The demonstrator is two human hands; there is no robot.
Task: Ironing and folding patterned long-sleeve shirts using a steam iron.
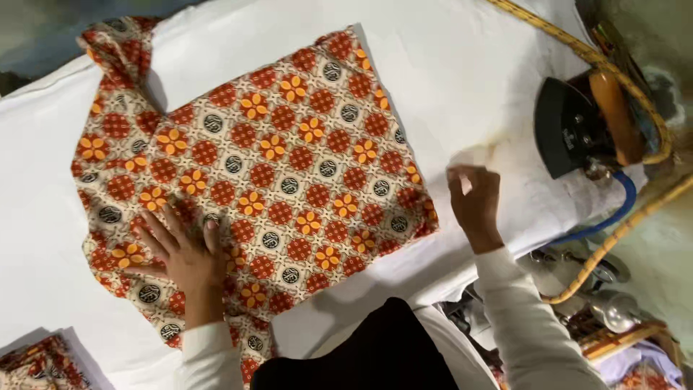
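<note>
Head view: left hand (186, 254) flat, fingers spread, pinning the patterned cloth (274, 166) at its 7 o'clock corner. Right hand (474, 202) off the cloth at 3 o'clock, fingers loosely curled, holding nothing, near the black iron (570, 130). Looks like smoothing before pressing; next move needs the iron gripped by its handle. White padded counter (447, 79), scorch-stained; braided cord (577, 47) at 1 o'clock, clutter below right.

Patterned cloth pile (40, 361) (bottom-left corner) is cut off by the edge.
</note>
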